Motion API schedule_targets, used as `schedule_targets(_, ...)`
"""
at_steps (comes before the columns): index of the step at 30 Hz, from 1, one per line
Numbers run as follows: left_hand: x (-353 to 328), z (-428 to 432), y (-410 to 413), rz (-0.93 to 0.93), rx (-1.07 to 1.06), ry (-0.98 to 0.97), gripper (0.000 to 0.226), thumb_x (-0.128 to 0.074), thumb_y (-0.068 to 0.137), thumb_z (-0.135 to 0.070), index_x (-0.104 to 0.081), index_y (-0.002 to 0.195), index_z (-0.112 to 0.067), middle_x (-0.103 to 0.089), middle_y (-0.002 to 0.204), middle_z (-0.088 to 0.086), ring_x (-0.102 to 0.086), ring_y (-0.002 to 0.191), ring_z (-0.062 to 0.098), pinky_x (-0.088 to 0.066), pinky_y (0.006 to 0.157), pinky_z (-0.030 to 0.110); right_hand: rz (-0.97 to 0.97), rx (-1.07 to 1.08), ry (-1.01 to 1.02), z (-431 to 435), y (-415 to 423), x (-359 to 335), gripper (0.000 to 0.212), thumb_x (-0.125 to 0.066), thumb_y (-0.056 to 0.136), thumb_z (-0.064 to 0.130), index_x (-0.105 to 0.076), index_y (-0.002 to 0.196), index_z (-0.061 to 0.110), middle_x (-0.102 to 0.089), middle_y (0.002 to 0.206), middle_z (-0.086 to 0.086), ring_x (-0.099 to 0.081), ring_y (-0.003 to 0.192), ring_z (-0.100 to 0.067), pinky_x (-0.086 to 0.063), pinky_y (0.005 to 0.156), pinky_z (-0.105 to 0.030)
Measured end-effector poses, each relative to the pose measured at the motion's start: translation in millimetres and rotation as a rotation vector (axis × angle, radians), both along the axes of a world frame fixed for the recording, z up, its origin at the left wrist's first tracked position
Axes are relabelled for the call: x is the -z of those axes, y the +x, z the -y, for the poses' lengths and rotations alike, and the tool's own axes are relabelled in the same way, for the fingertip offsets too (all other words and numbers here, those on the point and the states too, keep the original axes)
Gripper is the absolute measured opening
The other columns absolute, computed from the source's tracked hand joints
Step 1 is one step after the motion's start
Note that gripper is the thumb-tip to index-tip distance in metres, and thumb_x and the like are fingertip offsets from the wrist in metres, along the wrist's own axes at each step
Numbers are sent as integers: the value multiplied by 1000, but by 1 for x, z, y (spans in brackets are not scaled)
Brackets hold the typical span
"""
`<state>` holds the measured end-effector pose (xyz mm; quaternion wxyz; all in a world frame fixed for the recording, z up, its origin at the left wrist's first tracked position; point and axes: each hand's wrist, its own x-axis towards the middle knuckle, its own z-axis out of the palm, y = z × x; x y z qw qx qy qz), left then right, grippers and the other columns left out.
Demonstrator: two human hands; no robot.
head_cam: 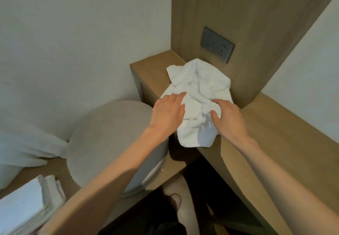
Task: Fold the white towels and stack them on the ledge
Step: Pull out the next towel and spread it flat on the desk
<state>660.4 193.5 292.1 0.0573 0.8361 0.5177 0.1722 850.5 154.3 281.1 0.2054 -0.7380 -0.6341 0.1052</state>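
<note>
Crumpled towel [198, 88] lies on ledge [146, 69], long axis running away from you, near end hanging over edge. Your left hand [167, 112] rests at its left side, fingers straight and together. Your right hand [229, 119] is at its right side, fingers loosely spread. Both equally near, nothing pinched.

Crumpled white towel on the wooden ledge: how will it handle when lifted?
Likely floppy: the crumpled white towel lies in soft folds, one end drooping off the wooden ledge. Probably light and grippy: its nap looks fuzzy.
</note>
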Motion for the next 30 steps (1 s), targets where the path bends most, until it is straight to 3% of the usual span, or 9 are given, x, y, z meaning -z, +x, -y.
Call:
schedule_targets(5, 22, -58, 43, -7, 96, -72, 44, -35, 102, -27, -35, 145, -20, -51, 137, 4, -48, 119, 24, -39, 93, 35, -115, 167, -63, -43, 49, 20, 39, -49, 97, 26, -47, 136, 17, -47, 140, -9, -48, 120, -30, -40, 98, -38)
schedule_targets(11, 65, -135, 83, -77, 234, -190, 48, -36, 102, -25, -27, 149, -22, -31, 153, 3, -34, 135, 24, -33, 105, 37, -330, 264, -194, -89, 70, 51, 43, -51, 96, 38, -51, 132, 14, -52, 136, -7, -50, 122, -25, -41, 101, -37)
schedule_targets(14, 87, -167, 97, -252, 304, -238, 52, -36, 101, -36, -17, 150, -33, -7, 160, -3, -9, 147, 23, -17, 117, 42, -570, 224, -292, -105, 62, 62, 53, -62, 88, 44, -50, 133, 19, -53, 129, 1, -51, 118, -17, -44, 96, -31)
schedule_targets(16, 100, -181, 102, -342, 341, -242, 51, -34, 100, -44, -19, 148, -38, 0, 160, -6, -2, 147, 20, -4, 117, 48, -540, 237, -304, -113, 58, 74, 56, -67, 85, 40, -46, 132, 16, -54, 126, 0, -52, 113, -18, -44, 92, -31)
schedule_targets(21, 104, -197, 115, -298, 302, -164, 36, -43, 96, -46, -49, 129, -33, -29, 147, 2, -28, 133, 22, -11, 115, 42, -629, 348, -346, -118, 59, 88, 52, -68, 84, 43, -41, 116, 13, -49, 95, 6, -46, 87, -14, -32, 59, -21)
schedule_targets(23, 97, -197, 120, -293, 323, -125, 34, -44, 96, -46, -53, 126, -30, -33, 143, 5, -31, 129, 23, -16, 114, 39, -622, 328, -291, -118, 61, 85, 46, -71, 82, 40, -42, 105, 13, -43, 82, 9, -42, 79, -13, -30, 57, -20)
schedule_targets(26, 82, -194, 115, -120, 366, -143, 25, -49, 97, -36, -58, 115, -21, -33, 148, 7, -29, 134, 26, -20, 114, 38, -598, 343, -152, -115, 64, 65, 45, -80, 75, 34, -46, 97, 15, -44, 75, 9, -42, 67, -8, -32, 53, -16)
schedule_targets(28, 66, -191, 111, 6, 396, -225, 19, -48, 98, -30, -56, 111, -19, -37, 148, 4, -30, 137, 26, -15, 117, 43, -533, 320, -86, -111, 69, 43, 51, -84, 69, 37, -50, 102, 18, -51, 76, 7, -45, 65, -5, -35, 51, -14)
schedule_targets(30, 45, -182, 111, 162, 420, -274, 14, -44, 100, -27, -53, 107, -20, -55, 130, 1, -45, 124, 22, -12, 116, 47, -461, 262, -36, -103, 76, 16, 60, -85, 66, 39, -53, 113, 20, -59, 83, 3, -49, 67, -7, -36, 51, -15)
